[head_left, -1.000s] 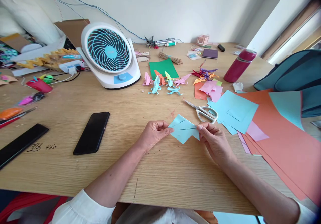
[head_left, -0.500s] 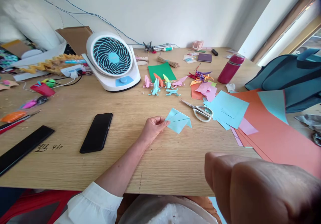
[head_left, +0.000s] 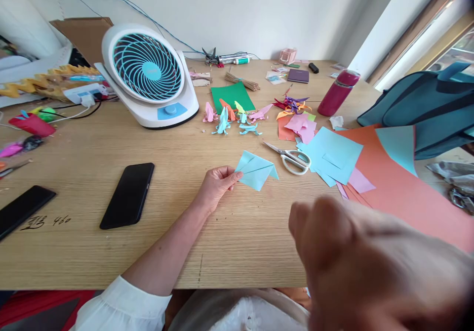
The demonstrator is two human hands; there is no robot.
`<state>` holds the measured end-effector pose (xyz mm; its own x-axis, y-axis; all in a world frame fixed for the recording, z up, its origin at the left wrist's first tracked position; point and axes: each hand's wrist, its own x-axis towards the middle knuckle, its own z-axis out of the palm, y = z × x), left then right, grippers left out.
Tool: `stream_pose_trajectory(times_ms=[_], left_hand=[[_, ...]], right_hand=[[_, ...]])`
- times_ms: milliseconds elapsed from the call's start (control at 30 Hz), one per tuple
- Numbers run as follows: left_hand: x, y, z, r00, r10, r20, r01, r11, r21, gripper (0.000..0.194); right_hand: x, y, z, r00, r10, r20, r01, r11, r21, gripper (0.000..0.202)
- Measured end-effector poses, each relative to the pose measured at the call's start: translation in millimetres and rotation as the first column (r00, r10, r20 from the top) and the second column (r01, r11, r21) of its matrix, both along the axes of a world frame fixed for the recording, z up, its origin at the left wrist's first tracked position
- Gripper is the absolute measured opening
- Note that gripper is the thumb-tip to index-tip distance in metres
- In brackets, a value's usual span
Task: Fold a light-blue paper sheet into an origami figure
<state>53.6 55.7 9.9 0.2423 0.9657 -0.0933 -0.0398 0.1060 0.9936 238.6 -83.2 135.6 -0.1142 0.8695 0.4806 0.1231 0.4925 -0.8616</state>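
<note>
A folded light blue paper (head_left: pixel 255 170) is pinched at its left corner between the thumb and fingers of my left hand (head_left: pixel 221 183), over the middle of the desk. Creases cross the paper, and its right corner is bent down. My right hand (head_left: pixel 333 247) looms large and blurred close to the camera at the lower right. Its fingers look curled, but their tips are hidden, so whether anything is in them does not show. White-handled scissors (head_left: pixel 294 160) lie to the right of the folded paper.
Small folded paper figures (head_left: pixel 223 122) stand behind the paper, near a green sheet (head_left: pixel 233 96). Blue sheets (head_left: pixel 336 148), orange paper (head_left: pixel 400 187) and a red bottle (head_left: pixel 338 93) are at the right. A fan (head_left: pixel 148 74) and black phone (head_left: pixel 128 196) are at the left.
The view has shifted slightly, moving the desk items leftward in the picture. My right hand has moved a little up and left and is more blurred. My left hand still holds the paper.
</note>
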Motion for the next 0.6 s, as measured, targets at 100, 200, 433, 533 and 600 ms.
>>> stream_pose_trajectory(times_ms=[100, 200, 433, 533, 600], left_hand=[[0, -1, -0.5, 0.999, -0.020, 0.036, 0.021, 0.999, -0.025, 0.037], [1, -2, -1.3, 0.999, -0.032, 0.041, 0.033, 0.999, -0.028, 0.038], [3, -7, -0.3, 0.999, -0.050, 0.020, 0.050, 0.999, -0.007, 0.041], [4, -8, -0.4, 0.998, -0.051, 0.041, 0.052, 0.998, -0.037, 0.039], [4, -9, 0.0, 0.997, -0.057, 0.051, 0.060, 0.997, -0.055, 0.038]], right_hand=[[19, 46, -30.7, 0.983, -0.091, 0.161, 0.081, 0.994, 0.067, 0.015], [39, 82, -75.7, 0.940, -0.297, 0.169, 0.309, 0.950, -0.043, 0.014], [38, 91, -120.0, 0.998, -0.056, 0.033, 0.063, 0.947, -0.316, 0.027], [32, 90, -120.5, 1.000, -0.019, 0.023, 0.026, 0.932, -0.361, 0.028], [30, 90, -121.8, 1.000, -0.029, 0.001, 0.027, 0.921, -0.390, 0.032]])
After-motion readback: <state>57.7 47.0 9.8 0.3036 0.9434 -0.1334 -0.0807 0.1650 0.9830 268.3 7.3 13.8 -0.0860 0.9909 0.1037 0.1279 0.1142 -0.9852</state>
